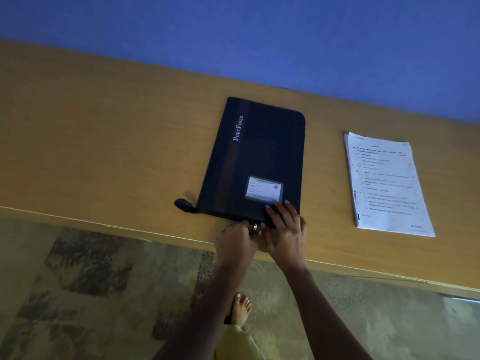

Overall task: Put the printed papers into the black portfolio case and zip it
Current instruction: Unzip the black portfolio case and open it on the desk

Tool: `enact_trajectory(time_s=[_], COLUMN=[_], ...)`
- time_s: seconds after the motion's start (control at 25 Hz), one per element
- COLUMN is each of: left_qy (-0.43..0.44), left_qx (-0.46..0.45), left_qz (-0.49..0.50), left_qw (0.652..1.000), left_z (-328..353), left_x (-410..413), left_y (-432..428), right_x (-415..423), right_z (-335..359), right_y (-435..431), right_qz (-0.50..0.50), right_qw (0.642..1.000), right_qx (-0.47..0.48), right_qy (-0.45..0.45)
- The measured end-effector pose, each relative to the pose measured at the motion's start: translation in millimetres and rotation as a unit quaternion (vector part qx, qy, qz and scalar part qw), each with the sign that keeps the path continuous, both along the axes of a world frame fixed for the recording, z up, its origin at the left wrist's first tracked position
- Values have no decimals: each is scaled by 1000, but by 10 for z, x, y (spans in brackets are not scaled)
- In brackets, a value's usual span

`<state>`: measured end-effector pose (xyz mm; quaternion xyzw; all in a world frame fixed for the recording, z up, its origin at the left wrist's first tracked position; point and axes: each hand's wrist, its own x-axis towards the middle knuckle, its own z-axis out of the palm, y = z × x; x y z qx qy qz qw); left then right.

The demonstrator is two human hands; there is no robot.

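A black portfolio case [259,152] lies closed and flat on the wooden table [104,152], with "PortFolio" lettering and a card window near its front edge. My left hand [235,244] is at the case's near edge, fingers pinched on the metal zip pull [255,226]. My right hand [284,229] rests flat on the case's near right corner, fingers spread, pressing it down. A stack of printed papers [387,185] lies on the table to the right of the case, apart from it.
A black strap loop [183,205] sticks out from the case's near left corner. The table's front edge [130,228] runs close below the case. A blue wall [259,35] stands behind the table. Patterned floor and a bare foot [240,309] lie below.
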<state>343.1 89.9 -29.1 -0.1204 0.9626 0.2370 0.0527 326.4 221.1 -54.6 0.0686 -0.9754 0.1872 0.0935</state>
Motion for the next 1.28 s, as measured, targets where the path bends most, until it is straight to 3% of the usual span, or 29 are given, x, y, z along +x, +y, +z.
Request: enact_trajectory(time_s=[0.12, 0.4, 0.92, 1.12, 1.28], left_qy=[1, 33, 50, 45, -31], left_qx=[7, 19, -79, -82, -64], left_qz=[14, 50, 154, 133, 90], left_qw=[1000, 998, 984, 987, 993], left_z=[18, 22, 48, 72, 72], left_x=[2, 44, 95, -18, -102], left_y=[42, -88, -1255, -1416, -1540], right_x=[-5, -35, -30, -18, -36], right_z=[-31, -17, 45, 14, 35], right_y=[86, 168, 188, 180, 194], right_qz=[73, 107, 114, 116, 117], right_qw=[996, 989, 990, 990, 993], right_qx=[41, 95, 78, 74, 16], right_qy=[1, 40, 11, 17, 15])
